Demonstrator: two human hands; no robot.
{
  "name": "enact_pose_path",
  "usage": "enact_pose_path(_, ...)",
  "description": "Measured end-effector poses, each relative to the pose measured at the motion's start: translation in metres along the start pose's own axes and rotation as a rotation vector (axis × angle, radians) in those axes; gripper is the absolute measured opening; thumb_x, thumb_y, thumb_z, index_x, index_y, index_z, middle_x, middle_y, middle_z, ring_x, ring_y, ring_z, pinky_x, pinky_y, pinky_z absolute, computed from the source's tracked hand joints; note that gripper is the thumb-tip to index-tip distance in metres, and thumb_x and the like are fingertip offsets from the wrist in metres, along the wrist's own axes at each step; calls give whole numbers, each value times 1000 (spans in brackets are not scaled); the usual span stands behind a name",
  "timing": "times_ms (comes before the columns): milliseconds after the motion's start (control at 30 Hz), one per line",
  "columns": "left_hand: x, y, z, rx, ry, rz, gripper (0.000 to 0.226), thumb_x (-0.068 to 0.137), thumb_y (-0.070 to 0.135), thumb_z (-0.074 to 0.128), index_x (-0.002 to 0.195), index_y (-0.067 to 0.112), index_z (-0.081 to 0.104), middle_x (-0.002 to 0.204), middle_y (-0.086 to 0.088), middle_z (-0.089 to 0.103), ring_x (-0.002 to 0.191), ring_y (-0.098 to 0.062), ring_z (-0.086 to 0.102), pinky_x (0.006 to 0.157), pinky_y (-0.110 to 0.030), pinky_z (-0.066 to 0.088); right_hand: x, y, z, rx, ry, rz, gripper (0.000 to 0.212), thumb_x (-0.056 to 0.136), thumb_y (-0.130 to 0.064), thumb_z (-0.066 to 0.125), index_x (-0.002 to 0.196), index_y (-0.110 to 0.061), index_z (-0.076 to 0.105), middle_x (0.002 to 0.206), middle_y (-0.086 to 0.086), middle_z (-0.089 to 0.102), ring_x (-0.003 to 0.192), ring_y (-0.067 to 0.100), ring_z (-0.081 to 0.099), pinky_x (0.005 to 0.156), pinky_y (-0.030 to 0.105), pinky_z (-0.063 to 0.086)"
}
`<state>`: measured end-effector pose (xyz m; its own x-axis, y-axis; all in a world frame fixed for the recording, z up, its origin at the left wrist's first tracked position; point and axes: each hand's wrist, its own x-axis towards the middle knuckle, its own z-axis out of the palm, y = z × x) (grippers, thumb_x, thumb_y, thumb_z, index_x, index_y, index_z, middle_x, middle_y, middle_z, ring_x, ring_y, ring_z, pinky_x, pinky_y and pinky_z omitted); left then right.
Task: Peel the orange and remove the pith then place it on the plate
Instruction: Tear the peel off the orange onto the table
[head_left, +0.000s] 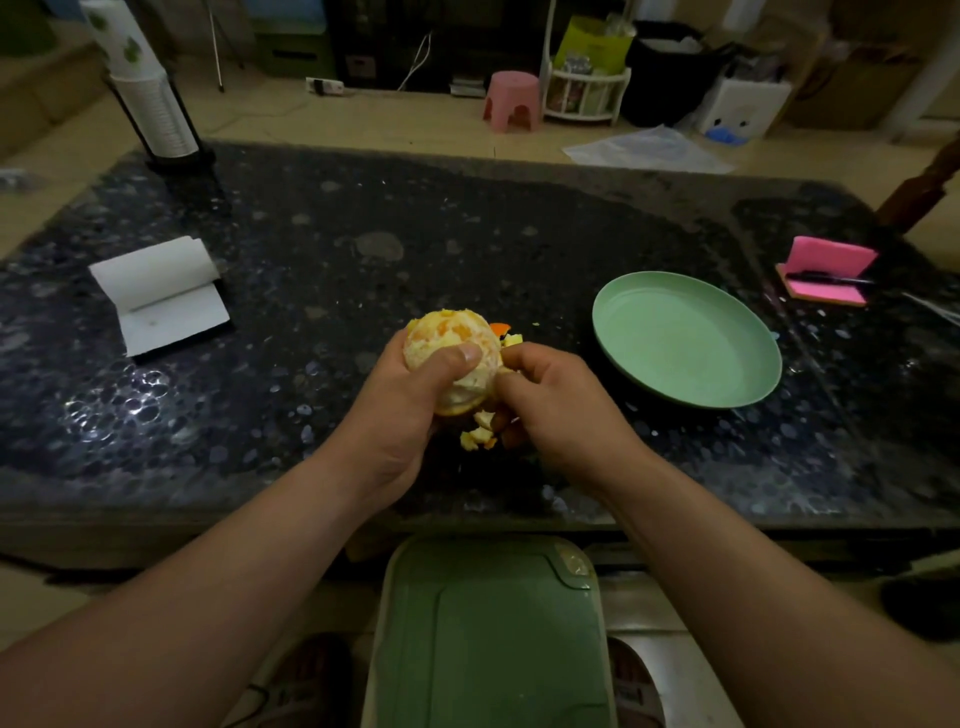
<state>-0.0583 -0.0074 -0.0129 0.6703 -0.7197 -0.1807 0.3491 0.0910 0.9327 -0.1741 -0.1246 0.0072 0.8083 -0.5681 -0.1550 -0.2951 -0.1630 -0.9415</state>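
Dark speckled desk (363, 234): carries the lot, work kept near the front edge, within easy reach. Under that edge, green lidded bin (488, 623): lid down, contents hidden; probably parked there for scraps. Right of centre, green plate (685, 338): sits near the hands as the drop-off, holds no orange yet. Far left, stack of paper cups (156, 109): nested in 1 column on a black stand. Left, open notepad (161, 296): well apart from the work.

Left hand (410, 415): grip clenched round the orange (452, 338), thumb pressed across the front, likely to steady and turn it while picking. Held over the desk, between notepad and plate, nearer the plate. Mostly peeled: pale pith over much of it, flesh showing at top.

Right hand (561, 410): grip pinched on a small strip (504, 370) at the orange's right flank; peel or pith, cannot tell.

2 small clusters of peel scraps (478, 436): dropped on the desk just below and just behind the fruit, not in the bin. Judged stage: pith removal, plating not yet done.
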Motion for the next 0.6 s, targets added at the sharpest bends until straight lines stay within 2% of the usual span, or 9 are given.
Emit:
enact_pose_path(100, 0, 1, 0, 10, -16, -11, 62, 82, 27, 75, 139, 15, 58, 126, -11, 75, 113, -28, 74, 97, -45, 61, 2, 0, -2, -125, 15, -38, 13, 104, -23, 63, 104, -23, 76, 84, 7, 77, 66, 16, 70, 60, 36, 61)
enact_pose_path(200, -2, -1, 2, 5, -13, -24, 61, 81, 27, 75, 139, 15, 58, 125, -12, 75, 113, -28, 74, 97, -46, 62, 4, 2, -1, -173, 70, -59, 13, 98, -17, 63, 93, -21, 74, 74, 5, 73, 62, 23, 67, 61, 45, 58)
enact_pose_path(333, -4, 2, 3, -63, -20, -59, 63, 84, 27, 72, 143, 12, 56, 131, -17, 73, 121, -35, 71, 103, -53, 58, 4, 3, 1, -60, 89, -59, 13, 95, -14, 65, 94, -19, 76, 70, 10, 71, 57, 18, 59, 54, 38, 48)
enact_pose_path(400, -4, 4, 1, -115, -34, -84, 55, 89, 27, 69, 141, 10, 58, 134, -21, 71, 123, -38, 69, 105, -54, 57, 5, 4, -2, -16, 66, -50, 13, 96, -13, 65, 95, -19, 77, 67, 5, 68, 55, 12, 56, 52, 32, 45)
enact_pose_path(467, -2, 8, -4, -188, -44, -121, 48, 96, 32, 65, 138, 11, 61, 134, -21, 71, 114, -36, 71, 98, -47, 60, 6, 4, -5, 47, 34, -30, 21, 97, -9, 62, 97, -20, 79, 64, 0, 66, 54, 10, 54, 50, 29, 43)
enact_pose_path(533, 0, 13, -10, -280, -41, -166, 60, 93, 42, 63, 143, 10, 59, 134, -20, 70, 101, -31, 72, 84, -39, 63, 9, 6, -10, 192, 4, 19, 28, 99, -3, 57, 100, -18, 80, 68, 2, 67, 56, 10, 54, 49, 24, 43)
enact_pose_path(600, 2, 19, -14, -323, -25, -193, 72, 89, 48, 64, 147, 7, 56, 136, -24, 68, 93, -31, 71, 76, -36, 62, 10, 10, -15, 242, -31, 53, 24, 104, -6, 58, 106, -16, 80, 76, 3, 69, 62, 11, 59, 53, 23, 48)
